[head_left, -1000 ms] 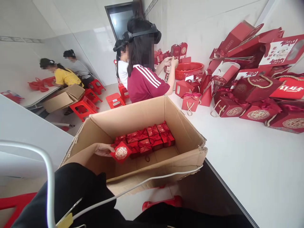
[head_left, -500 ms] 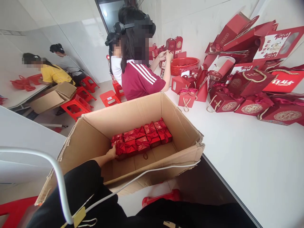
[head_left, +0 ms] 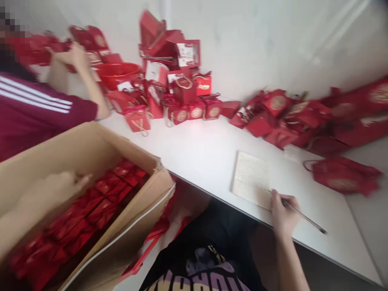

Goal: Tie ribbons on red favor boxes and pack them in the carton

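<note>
My right hand (head_left: 283,208) is closed around a dark pen (head_left: 312,223) that slants down to the right. Its other end reaches the lower right edge of a notepad (head_left: 250,176) with rows of marks on it. On the left, my left hand (head_left: 71,182), blurred, hangs over a cardboard box (head_left: 148,184). Its fingers look partly stretched and apart, with nothing visible in them. Below it, rows of small red gift boxes (head_left: 97,210) with ribbons fill much of the box's floor.
The white table (head_left: 194,155) runs to the right. Red gift boxes and bags (head_left: 184,89) are heaped along the wall, with more red packaging (head_left: 285,117) farther right. A red basin (head_left: 118,72) stands near a co-worker's arm (head_left: 87,72). A white cable (head_left: 121,234) crosses the box's side.
The view has swung right, bringing the notepad and my right hand with the pen into sight. My left hand has come up off the red gift boxes.
</note>
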`<state>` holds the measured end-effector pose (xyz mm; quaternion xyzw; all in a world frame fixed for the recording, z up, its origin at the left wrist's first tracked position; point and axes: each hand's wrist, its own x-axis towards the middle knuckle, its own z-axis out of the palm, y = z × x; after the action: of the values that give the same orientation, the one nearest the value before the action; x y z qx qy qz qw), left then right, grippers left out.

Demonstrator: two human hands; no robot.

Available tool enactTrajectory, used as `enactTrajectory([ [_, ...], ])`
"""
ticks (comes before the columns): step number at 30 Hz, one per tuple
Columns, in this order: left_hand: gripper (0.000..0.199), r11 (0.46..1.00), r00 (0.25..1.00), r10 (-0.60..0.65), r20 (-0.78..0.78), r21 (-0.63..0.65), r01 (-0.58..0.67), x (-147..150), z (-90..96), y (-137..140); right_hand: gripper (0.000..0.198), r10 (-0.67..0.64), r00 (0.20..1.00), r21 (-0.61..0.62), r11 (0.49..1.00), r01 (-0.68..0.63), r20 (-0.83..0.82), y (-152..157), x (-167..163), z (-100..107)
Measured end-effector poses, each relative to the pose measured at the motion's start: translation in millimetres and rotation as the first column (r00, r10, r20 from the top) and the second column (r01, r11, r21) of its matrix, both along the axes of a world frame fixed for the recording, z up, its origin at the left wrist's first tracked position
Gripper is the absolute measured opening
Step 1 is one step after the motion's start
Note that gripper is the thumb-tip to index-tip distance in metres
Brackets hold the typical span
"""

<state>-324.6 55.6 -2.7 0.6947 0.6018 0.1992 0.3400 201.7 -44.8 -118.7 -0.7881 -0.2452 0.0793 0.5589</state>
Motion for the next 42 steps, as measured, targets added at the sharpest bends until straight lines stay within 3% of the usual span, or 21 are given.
enactTrajectory([
  [1,0.024,0.997,0.998,0.015,-0.053,0.081,-0.010,25.1,8.9,12.7,0.033,0.011,1.000,0.004,1.000,-0.011,-0.004,1.7,0.4,0.0],
  [2,0.023,0.967,0.973,0.076,-0.220,0.256,-0.018,54.2,16.9,20.9,0.034,0.025,1.000,0.013,1.000,-0.025,-0.005,3.3,-0.5,0.9],
  [3,0.027,0.912,0.950,0.017,-0.311,0.395,0.113,86.4,23.2,24.6,0.034,0.039,0.999,0.032,0.999,-0.039,-0.001,4.7,-2.5,2.9],
  [4,0.027,0.851,0.925,-0.183,-0.331,0.419,0.318,120.6,27.1,24.5,0.035,0.043,0.999,0.063,0.997,-0.043,0.003,6.0,-5.3,5.8],
  [5,0.024,0.749,0.857,-0.406,-0.318,0.422,0.511,155.3,28.0,21.5,0.036,0.038,0.999,0.104,0.994,-0.040,0.016,7.4,-8.5,9.5],
  [6,0.022,0.606,0.703,-0.626,-0.337,0.357,0.711,189.3,25.6,16.9,0.036,0.029,0.999,0.152,0.988,-0.034,0.035,9.1,-11.8,13.4],
  [7,0.023,0.454,0.545,-0.750,-0.375,0.308,0.836,221.4,20.2,11.6,0.037,0.022,0.998,0.193,0.981,-0.032,0.055,11.5,-14.5,16.9],
  [8,0.024,0.315,0.403,-0.809,-0.427,0.265,0.911,250.9,12.2,6.8,0.037,0.028,0.997,0.219,0.975,-0.043,0.070,14.7,-16.5,19.6],
  [10,0.029,0.124,0.223,-0.825,-0.519,0.219,0.968,299.6,-8.7,0.8,0.036,0.080,0.994,0.205,0.974,-0.094,0.078,23.3,-17.5,20.9],
  [12,0.031,0.035,0.151,-0.791,-0.593,0.202,0.979,333.0,-30.8,0.9,0.035,0.138,0.989,0.137,0.980,-0.145,0.060,32.8,-14.8,16.5],
  [15,0.029,0.049,0.137,-0.750,-0.647,0.152,0.987,355.4,-56.8,7.4,0.033,0.183,0.983,0.049,0.982,-0.184,0.020,42.6,-8.9,5.4],
  [19,0.040,0.043,0.110,-0.725,-0.680,0.115,0.992,353.1,-71.4,11.1,0.033,0.220,0.976,-0.017,0.975,-0.220,-0.004,44.8,-7.1,-0.5],
  [29,0.052,0.054,0.111,-0.733,-0.671,0.104,0.993,349.6,-73.6,7.9,0.031,0.197,0.980,-0.088,0.976,-0.198,-0.020,43.5,-7.6,4.1],
  [36,0.054,0.011,0.084,-0.681,-0.727,0.104,0.994,348.4,-74.3,6.2,0.031,0.196,0.981,-0.091,0.977,-0.195,0.003,42.5,-7.6,3.0],
  [42,0.053,0.029,0.104,-0.690,-0.717,0.116,0.993,346.6,-74.9,6.3,0.030,0.194,0.981,-0.078,0.978,-0.194,-0.018,41.8,-7.9,3.6],
])
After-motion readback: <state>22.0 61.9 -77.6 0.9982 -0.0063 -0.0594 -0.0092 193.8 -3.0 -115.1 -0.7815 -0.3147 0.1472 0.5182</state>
